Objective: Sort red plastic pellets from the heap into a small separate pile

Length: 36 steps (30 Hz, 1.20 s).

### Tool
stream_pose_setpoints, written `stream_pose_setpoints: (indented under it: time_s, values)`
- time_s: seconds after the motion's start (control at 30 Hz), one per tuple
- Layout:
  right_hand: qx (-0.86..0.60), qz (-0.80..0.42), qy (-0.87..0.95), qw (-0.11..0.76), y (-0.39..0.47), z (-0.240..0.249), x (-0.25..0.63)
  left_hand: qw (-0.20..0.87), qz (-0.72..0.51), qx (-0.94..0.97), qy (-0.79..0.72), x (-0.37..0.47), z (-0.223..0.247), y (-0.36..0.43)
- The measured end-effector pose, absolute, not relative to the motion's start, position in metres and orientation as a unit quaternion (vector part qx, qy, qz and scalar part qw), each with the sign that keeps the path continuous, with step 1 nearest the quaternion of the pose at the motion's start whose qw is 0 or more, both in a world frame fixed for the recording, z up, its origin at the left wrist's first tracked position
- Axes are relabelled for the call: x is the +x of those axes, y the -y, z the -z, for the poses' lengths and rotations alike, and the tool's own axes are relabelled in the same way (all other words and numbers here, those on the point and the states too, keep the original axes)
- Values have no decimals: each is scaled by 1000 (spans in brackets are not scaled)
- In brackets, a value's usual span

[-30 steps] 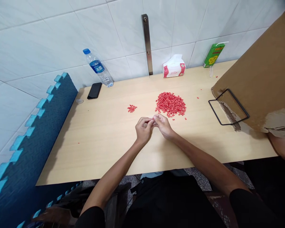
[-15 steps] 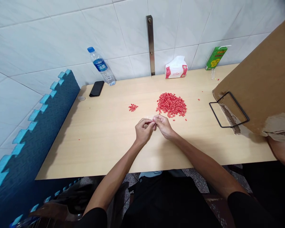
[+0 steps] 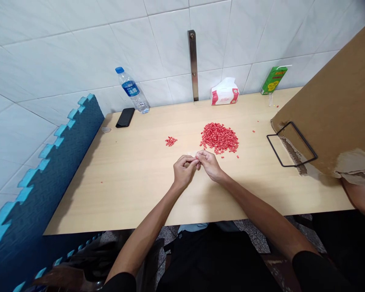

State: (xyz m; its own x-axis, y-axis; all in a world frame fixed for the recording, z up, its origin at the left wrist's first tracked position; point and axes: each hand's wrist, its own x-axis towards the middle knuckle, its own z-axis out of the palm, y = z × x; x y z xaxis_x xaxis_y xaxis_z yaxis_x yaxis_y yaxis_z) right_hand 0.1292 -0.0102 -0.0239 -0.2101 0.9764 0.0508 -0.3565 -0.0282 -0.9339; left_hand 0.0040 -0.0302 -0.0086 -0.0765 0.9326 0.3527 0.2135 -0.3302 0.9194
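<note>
My left hand [image 3: 184, 169] and my right hand [image 3: 208, 164] meet fingertip to fingertip just above the table, in front of the red piles. Both are closed in a pinch around a small red piece [image 3: 196, 158], mostly hidden by the fingers. Beyond my right hand lies a large heap of small red cylindrical pieces [image 3: 219, 137], with a few strays at its near edge. A much smaller cluster of the same red pieces [image 3: 170, 141] lies beyond my left hand.
Along the wall stand a water bottle [image 3: 133, 91], a tissue pack [image 3: 225, 92] and a green drink carton [image 3: 273, 80]. A black phone [image 3: 125, 117] lies at the back left. Cardboard [image 3: 331, 109] with a black wire frame [image 3: 292, 144] blocks the right; blue foam mats [image 3: 63, 150] edge the left.
The view has tilted slightly, so everything sits a little lower. My hands stay pinched together in the same place, with the fingers shifting only slightly. Both piles look the same.
</note>
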Motion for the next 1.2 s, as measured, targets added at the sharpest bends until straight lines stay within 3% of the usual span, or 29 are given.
stream_pose_setpoints:
  time_s: [1.2]
  values:
    - [-332,-617,492,516,10,24,130,379,-557,571,-469,-1,14,28]
